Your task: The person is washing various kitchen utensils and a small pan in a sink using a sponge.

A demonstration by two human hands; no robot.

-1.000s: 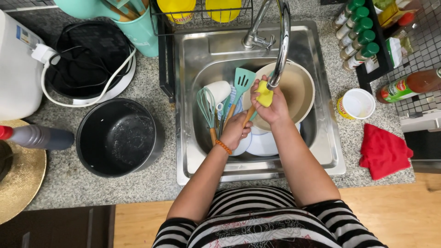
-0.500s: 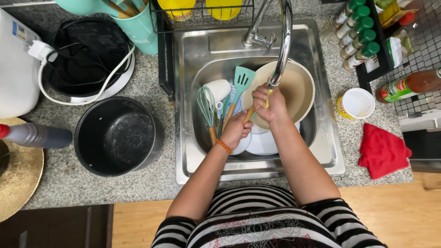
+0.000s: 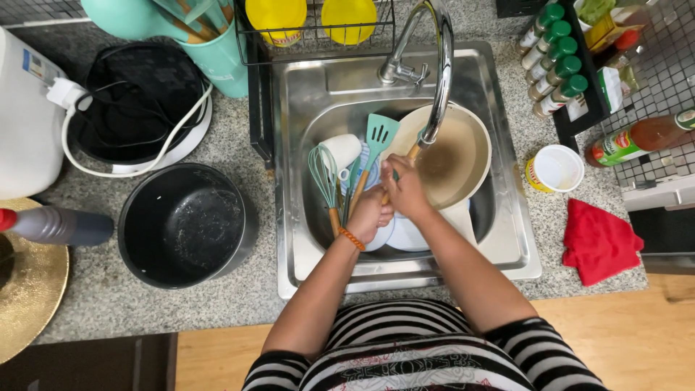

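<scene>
L hand [image 3: 369,213] closed on wooden handles of teal silicone utensils [image 3: 378,135] — long axis ran up-away from grip; R hand [image 3: 405,190] clasped same handles, nearer faucet.

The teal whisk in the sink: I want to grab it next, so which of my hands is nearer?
Left. Your left hand sits beside the whisk, at its wooden handle; your right hand is farther right, by the beige pan.

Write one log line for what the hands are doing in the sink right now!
left hand: grips wooden utensil handle | right hand: closed over same handle, under faucet | beige pan: in sink
</scene>
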